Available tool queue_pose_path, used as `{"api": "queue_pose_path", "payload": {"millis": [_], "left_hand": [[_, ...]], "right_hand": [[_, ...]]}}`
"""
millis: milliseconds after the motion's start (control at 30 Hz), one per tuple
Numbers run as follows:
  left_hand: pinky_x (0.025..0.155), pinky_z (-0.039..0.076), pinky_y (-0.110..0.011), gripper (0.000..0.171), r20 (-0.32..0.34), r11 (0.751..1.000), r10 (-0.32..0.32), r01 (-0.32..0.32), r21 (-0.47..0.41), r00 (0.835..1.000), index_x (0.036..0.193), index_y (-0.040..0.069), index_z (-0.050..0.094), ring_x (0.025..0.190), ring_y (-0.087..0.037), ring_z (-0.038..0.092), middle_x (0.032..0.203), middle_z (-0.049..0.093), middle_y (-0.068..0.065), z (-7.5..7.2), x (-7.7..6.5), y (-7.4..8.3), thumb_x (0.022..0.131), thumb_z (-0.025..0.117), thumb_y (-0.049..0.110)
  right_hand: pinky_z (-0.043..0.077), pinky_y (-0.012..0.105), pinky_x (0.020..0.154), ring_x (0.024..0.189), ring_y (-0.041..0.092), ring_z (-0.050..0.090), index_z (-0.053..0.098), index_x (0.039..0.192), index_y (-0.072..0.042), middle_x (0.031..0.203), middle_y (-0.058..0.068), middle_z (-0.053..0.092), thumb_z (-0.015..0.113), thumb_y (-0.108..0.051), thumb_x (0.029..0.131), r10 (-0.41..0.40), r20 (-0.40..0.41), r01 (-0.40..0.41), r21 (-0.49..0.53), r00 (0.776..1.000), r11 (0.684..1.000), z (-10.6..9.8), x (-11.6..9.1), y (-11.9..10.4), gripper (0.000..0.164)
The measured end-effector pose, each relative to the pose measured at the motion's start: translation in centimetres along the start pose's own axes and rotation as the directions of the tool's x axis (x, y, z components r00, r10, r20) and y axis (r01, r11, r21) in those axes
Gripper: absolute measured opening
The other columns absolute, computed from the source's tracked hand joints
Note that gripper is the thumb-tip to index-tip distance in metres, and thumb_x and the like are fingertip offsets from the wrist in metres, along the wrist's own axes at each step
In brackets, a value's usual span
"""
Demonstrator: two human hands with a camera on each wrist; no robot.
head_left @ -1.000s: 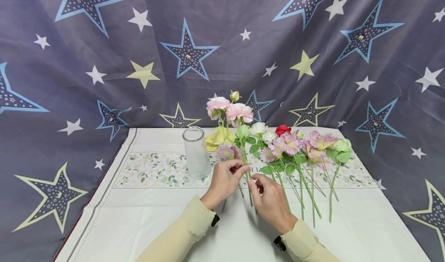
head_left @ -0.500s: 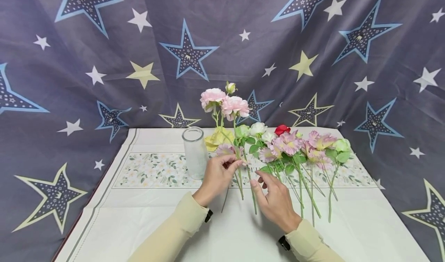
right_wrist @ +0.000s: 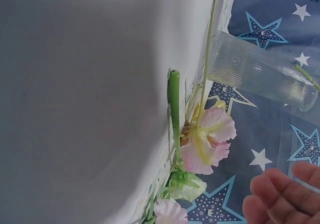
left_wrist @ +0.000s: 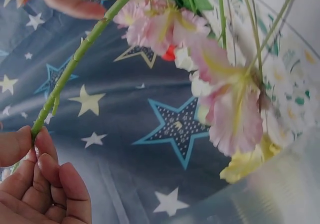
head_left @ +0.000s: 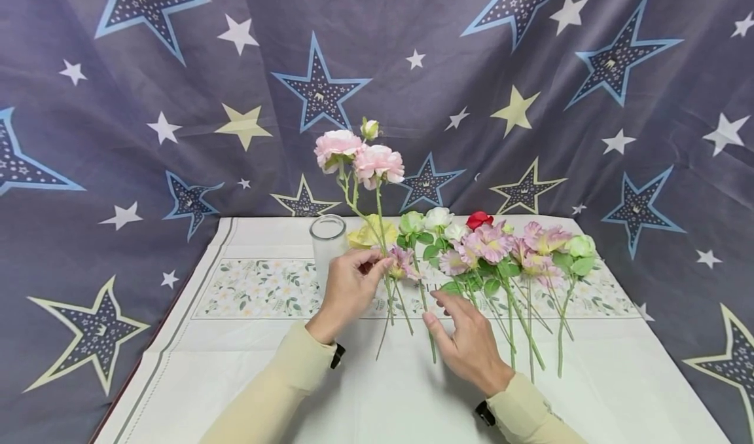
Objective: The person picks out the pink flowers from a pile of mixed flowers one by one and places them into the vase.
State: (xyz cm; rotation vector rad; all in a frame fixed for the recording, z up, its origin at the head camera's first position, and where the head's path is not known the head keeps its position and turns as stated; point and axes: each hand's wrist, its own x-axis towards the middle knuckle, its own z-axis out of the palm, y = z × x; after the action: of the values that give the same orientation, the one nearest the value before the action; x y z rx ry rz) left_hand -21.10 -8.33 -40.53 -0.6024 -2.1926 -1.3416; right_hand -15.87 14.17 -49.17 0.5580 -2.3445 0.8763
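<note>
My left hand (head_left: 349, 290) pinches the green stem (left_wrist: 75, 59) of a pink flower spray (head_left: 379, 164) between thumb and fingers. Two full pink blooms and a small bud stand upright above the hand. To its left is a clear ribbed glass vase (head_left: 328, 241), its lower part hidden behind the hand. A pink-purple iris-like flower (head_left: 403, 262) lies just right of the left hand. My right hand (head_left: 468, 342) is held over the table with relaxed fingers and nothing in them, close to the stem (head_left: 432, 342) of a lying greenish-white rose (head_left: 412, 222).
Several more flowers lie to the right: a red rose (head_left: 480, 219), a white rose (head_left: 438, 217), purple-pink blooms (head_left: 491, 242) and a pale green rose (head_left: 581, 246). A yellow flower (head_left: 368, 233) lies beside the vase. A star-patterned curtain (head_left: 377, 38) rises behind the white table (head_left: 194, 378).
The left hand has moved left and the pink spray has risen toward the vase. The right hand has drawn off the stem, moved slightly right and loosened its fingers.
</note>
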Motion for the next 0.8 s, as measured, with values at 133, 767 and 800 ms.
{"api": "queue_pose_path", "payload": {"millis": [133,767,800], "left_hand": [[0.057,0.047,-0.026,0.010,-0.030,1.000,0.022,-0.022,0.005,0.999,0.080,0.005,0.075,0.063,-0.014,0.055,0.071,0.064,-0.003,-1.0,0.5,0.0,0.090,0.078,0.004],[0.060,0.047,-0.021,0.010,-0.136,0.998,0.029,-0.021,0.061,0.990,0.081,0.002,0.076,0.064,-0.016,0.058,0.072,0.069,-0.007,-5.1,2.3,0.4,0.091,0.078,0.004],[0.060,0.047,-0.021,0.010,-0.139,0.997,0.027,-0.018,0.068,0.990,0.081,0.002,0.076,0.064,-0.016,0.058,0.073,0.069,-0.007,-5.3,2.3,0.4,0.091,0.078,0.004]], "right_hand": [[0.058,0.045,0.081,0.098,0.025,0.071,0.066,0.132,-0.006,0.126,0.014,0.070,0.067,-0.030,0.097,-0.013,0.009,0.013,0.005,1.000,1.000,0.1,-0.2,0.1,0.043],[0.058,0.046,0.081,0.096,0.025,0.071,0.067,0.132,-0.005,0.125,0.014,0.071,0.068,-0.026,0.095,-0.078,0.002,0.077,0.037,0.997,0.996,0.4,-0.2,0.0,0.042],[0.058,0.046,0.082,0.096,0.026,0.071,0.066,0.132,-0.005,0.125,0.014,0.071,0.068,-0.026,0.095,-0.079,0.004,0.078,0.040,0.997,0.996,0.3,-0.2,0.0,0.043]]}}
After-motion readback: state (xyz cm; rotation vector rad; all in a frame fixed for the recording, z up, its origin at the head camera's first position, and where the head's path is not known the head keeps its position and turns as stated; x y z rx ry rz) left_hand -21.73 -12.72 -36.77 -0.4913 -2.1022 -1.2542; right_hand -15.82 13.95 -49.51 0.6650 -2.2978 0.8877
